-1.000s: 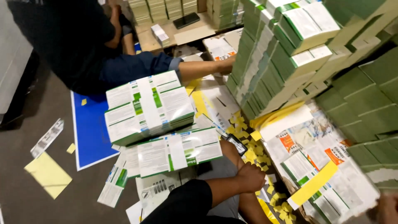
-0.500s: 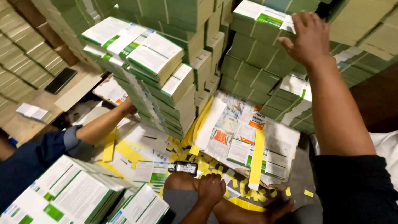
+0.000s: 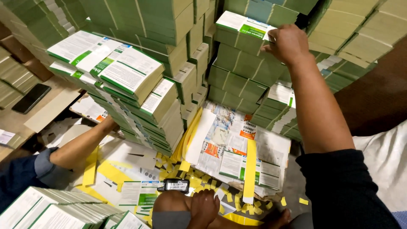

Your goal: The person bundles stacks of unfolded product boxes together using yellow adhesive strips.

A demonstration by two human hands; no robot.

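Note:
My right hand [image 3: 288,42] reaches up and grips the edge of the top bundle of flat green-and-white cartons [image 3: 243,27] on a tall stack [image 3: 237,80]. Its forearm runs down to a black sleeve. Low in the view, my left hand [image 3: 205,205] rests on my knee with its fingers loose and nothing in it. A small black device [image 3: 176,185] lies just beyond that hand. A co-worker's arm [image 3: 80,146] in a blue sleeve reaches from the left to the foot of another leaning carton stack [image 3: 135,85].
Printed sheets [image 3: 237,144] and yellow paper strips [image 3: 250,169] litter the floor between the stacks. More carton bundles [image 3: 55,210] sit at the bottom left. A dark phone [image 3: 32,97] lies on a cardboard surface at the left. Tall stacks wall in the back.
My right hand has slid a little left and down onto the top bundle. My left hand stays on my knee. The co-worker's arm stays at the foot of the left stack.

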